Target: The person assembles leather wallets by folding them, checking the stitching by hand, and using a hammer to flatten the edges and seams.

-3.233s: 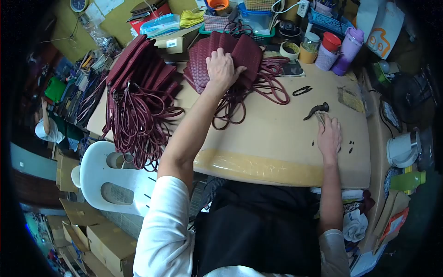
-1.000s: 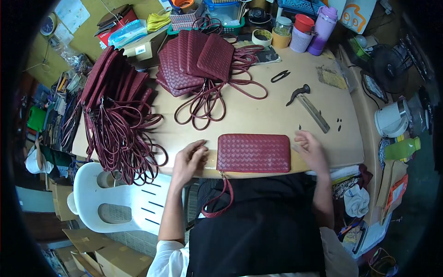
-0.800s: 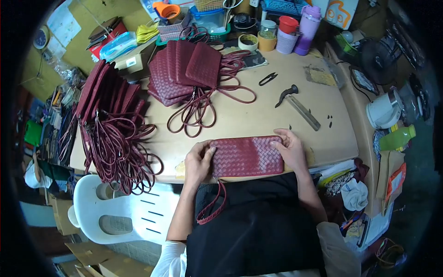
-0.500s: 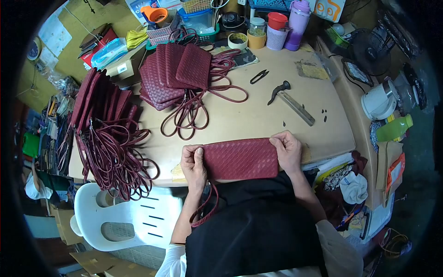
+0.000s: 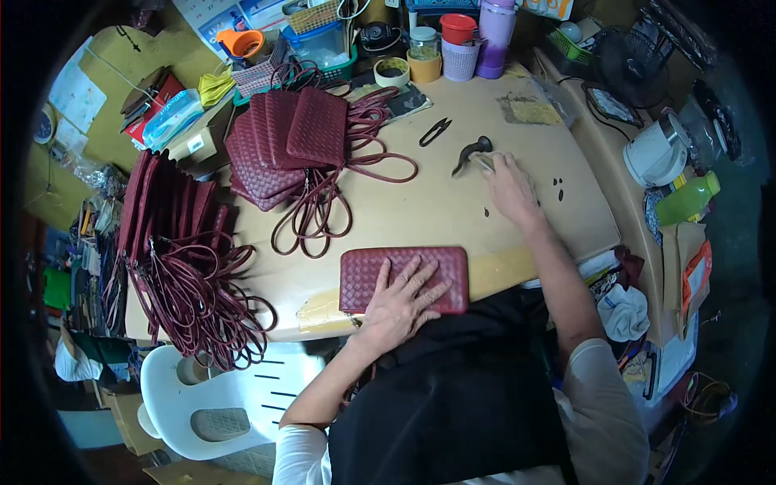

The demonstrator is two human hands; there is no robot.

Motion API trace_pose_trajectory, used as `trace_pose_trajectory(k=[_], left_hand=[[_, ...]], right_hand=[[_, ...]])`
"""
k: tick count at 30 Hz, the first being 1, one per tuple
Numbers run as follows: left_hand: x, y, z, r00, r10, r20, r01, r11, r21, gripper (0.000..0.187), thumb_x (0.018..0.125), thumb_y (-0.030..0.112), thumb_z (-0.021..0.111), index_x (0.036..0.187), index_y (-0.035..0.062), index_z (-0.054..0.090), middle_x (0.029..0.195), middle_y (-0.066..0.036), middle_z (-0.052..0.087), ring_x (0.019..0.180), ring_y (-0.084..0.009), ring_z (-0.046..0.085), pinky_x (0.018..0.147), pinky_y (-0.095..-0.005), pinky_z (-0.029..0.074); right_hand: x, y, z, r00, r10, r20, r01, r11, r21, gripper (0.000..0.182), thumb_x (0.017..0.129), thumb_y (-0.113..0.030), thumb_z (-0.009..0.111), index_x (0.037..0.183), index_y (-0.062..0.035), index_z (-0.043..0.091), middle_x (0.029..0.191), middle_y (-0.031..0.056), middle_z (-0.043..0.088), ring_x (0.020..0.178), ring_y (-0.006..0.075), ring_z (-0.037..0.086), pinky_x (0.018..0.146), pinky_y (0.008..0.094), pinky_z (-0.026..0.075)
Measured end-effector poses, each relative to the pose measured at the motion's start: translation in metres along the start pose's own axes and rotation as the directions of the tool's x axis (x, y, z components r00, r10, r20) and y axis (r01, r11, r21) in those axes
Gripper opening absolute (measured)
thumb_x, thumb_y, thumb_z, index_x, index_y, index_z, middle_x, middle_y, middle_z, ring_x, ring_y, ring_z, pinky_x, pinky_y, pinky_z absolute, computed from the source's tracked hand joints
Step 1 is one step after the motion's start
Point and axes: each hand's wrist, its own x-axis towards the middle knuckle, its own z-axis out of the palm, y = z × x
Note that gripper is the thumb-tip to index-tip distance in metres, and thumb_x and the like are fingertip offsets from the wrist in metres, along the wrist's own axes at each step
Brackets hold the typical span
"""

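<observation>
A dark red woven-pattern wallet (image 5: pixel 444 267) lies flat along the table's front edge. My left hand (image 5: pixel 402 301) rests on it, fingers spread and palm down. My right hand (image 5: pixel 512 187) is closed around the handle of a hammer (image 5: pixel 469 155), whose dark curved head points to the left. Most of the handle is hidden under my hand. Beyond the hammer lie small black thread snips (image 5: pixel 435 132).
Several red woven pouches (image 5: pixel 317 125) with looped straps are stacked at the back left. More red wallets (image 5: pixel 149 210) stand in a row at the left edge, straps hanging down. Tape (image 5: pixel 392 72), a purple bottle (image 5: pixel 495 36) and a white chair (image 5: pixel 174 400) surround the work area.
The wallet, earlier held up by both hands, now lies on the table under my spread left hand. My right hand has let go of it and moved up to take hold of the hammer.
</observation>
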Motion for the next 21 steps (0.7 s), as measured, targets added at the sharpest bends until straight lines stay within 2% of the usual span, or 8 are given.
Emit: trace_pose_trajectory(k=[2, 4, 5, 7, 11, 14, 16, 21], left_hand=[[0.008, -0.005, 0.002, 0.998, -0.05, -0.022, 0.051, 0.997, 0.051, 0.053, 0.087, 0.04, 0.059, 0.136, 0.0238, 0.051, 0.146, -0.009, 0.04, 0.137, -0.0339, 0.033, 0.11, -0.0606, 0.018], [0.012, -0.003, 0.0, 0.996, -0.087, -0.035, 0.088, 0.996, 0.025, 0.051, 0.089, 0.039, 0.057, 0.136, 0.0226, 0.051, 0.145, -0.009, 0.041, 0.136, -0.0335, 0.034, 0.11, -0.0602, 0.018], [0.012, -0.004, 0.001, 0.995, -0.089, -0.035, 0.09, 0.996, 0.017, 0.051, 0.088, 0.039, 0.058, 0.136, 0.0231, 0.051, 0.145, -0.009, 0.041, 0.136, -0.0333, 0.035, 0.11, -0.06, 0.018], [0.013, -0.003, 0.0, 0.995, -0.097, -0.031, 0.098, 0.995, 0.01, 0.051, 0.088, 0.039, 0.058, 0.136, 0.0234, 0.051, 0.144, -0.009, 0.041, 0.136, -0.0331, 0.035, 0.11, -0.0598, 0.018], [0.014, -0.003, -0.002, 0.994, -0.111, -0.014, 0.111, 0.994, 0.007, 0.052, 0.087, 0.04, 0.058, 0.136, 0.0243, 0.051, 0.144, -0.008, 0.042, 0.135, -0.0326, 0.035, 0.111, -0.0596, 0.018], [0.012, -0.003, 0.001, 0.993, -0.115, -0.033, 0.115, 0.993, 0.006, 0.052, 0.087, 0.04, 0.059, 0.136, 0.0243, 0.052, 0.144, -0.008, 0.042, 0.135, -0.0323, 0.035, 0.111, -0.0595, 0.018], [0.013, -0.002, -0.001, 0.992, -0.116, -0.043, 0.116, 0.993, 0.007, 0.052, 0.087, 0.04, 0.059, 0.136, 0.024, 0.052, 0.144, -0.008, 0.042, 0.135, -0.0323, 0.035, 0.111, -0.0596, 0.019], [0.013, -0.002, 0.0, 0.992, -0.118, -0.046, 0.118, 0.993, -0.009, 0.051, 0.087, 0.04, 0.059, 0.136, 0.0236, 0.052, 0.144, -0.008, 0.042, 0.135, -0.0327, 0.035, 0.11, -0.06, 0.019]], right_hand=[[-0.001, -0.005, -0.014, 0.99, 0.119, 0.077, -0.13, 0.978, 0.161, 0.037, 0.092, -0.025, 0.057, 0.119, -0.0002, 0.05, 0.098, 0.0218, 0.058, 0.097, 0.0335, 0.057, 0.083, 0.0449, 0.044], [-0.025, -0.015, -0.034, 0.841, 0.32, 0.436, -0.541, 0.499, 0.677, 0.031, 0.096, -0.023, 0.051, 0.114, 0.0017, 0.05, 0.094, 0.0215, 0.06, 0.091, 0.03, 0.061, 0.078, 0.0402, 0.047], [-0.038, -0.016, -0.038, 0.84, 0.321, 0.437, -0.542, 0.501, 0.675, 0.031, 0.096, -0.023, 0.051, 0.114, 0.0017, 0.05, 0.094, 0.0215, 0.06, 0.091, 0.03, 0.061, 0.078, 0.0402, 0.047], [-0.059, -0.015, -0.044, 0.958, -0.206, 0.199, 0.089, 0.875, 0.477, 0.029, 0.096, -0.022, 0.05, 0.111, 0.0024, 0.048, 0.086, 0.0206, 0.061, 0.08, 0.0313, 0.063, 0.073, 0.041, 0.048], [-0.055, -0.057, -0.086, 0.848, -0.013, 0.53, -0.182, 0.932, 0.313, 0.029, 0.095, -0.023, 0.051, 0.11, 0.0013, 0.047, 0.084, 0.0206, 0.061, 0.079, 0.0374, 0.063, 0.072, 0.0436, 0.048], [-0.047, -0.07, -0.091, 0.956, -0.015, 0.294, -0.107, 0.914, 0.392, 0.029, 0.095, -0.025, 0.053, 0.107, 0.0007, 0.046, 0.086, 0.0241, 0.062, 0.08, 0.0425, 0.062, 0.073, 0.046, 0.048], [-0.045, -0.072, -0.086, 0.716, 0.05, 0.696, -0.076, 0.997, 0.007, 0.038, 0.096, -0.03, 0.05, 0.114, 0.0028, 0.048, 0.098, 0.0294, 0.062, 0.098, 0.0442, 0.059, 0.081, 0.0506, 0.046], [-0.029, -0.083, -0.124, 0.749, -0.056, 0.66, 0.028, 0.998, 0.054, 0.038, 0.095, -0.032, 0.051, 0.111, 0.0025, 0.05, 0.096, 0.0303, 0.062, 0.095, 0.0431, 0.061, 0.08, 0.051, 0.047]])
